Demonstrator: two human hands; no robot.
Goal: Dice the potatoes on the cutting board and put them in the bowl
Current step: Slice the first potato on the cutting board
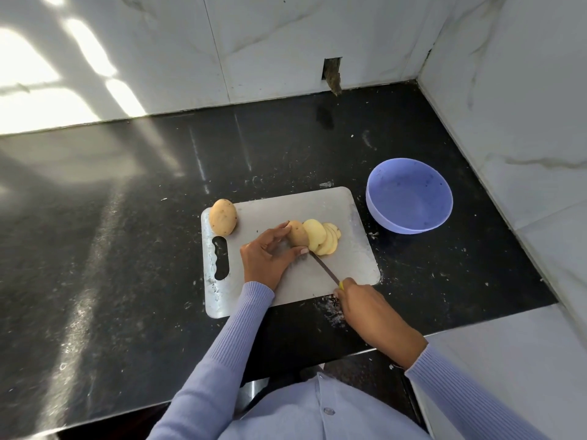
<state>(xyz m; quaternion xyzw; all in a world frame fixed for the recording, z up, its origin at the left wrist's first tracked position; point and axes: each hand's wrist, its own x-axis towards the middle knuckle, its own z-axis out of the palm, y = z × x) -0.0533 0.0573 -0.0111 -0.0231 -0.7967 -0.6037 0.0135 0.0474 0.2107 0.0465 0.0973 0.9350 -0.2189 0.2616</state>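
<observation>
While a whole potato [223,217] waits at the far left corner of the cutting board [254,217], above its handle slot, the left hand [266,255] pins the half-cut potato [298,233] near the board's middle, fingers curled round its uncut end. Slices [324,238] lean to its right. The right hand [365,304] grips the knife [324,267], blade tip at the cut face. The flesh looks firm but wet, so the round end may slip; it is best held low, fingertips tucked back from the blade. Further right, off the board, the bowl [409,214] holds nothing. The board's right half offers room for dicing, and the dark counter [127,249] around lies open.
</observation>
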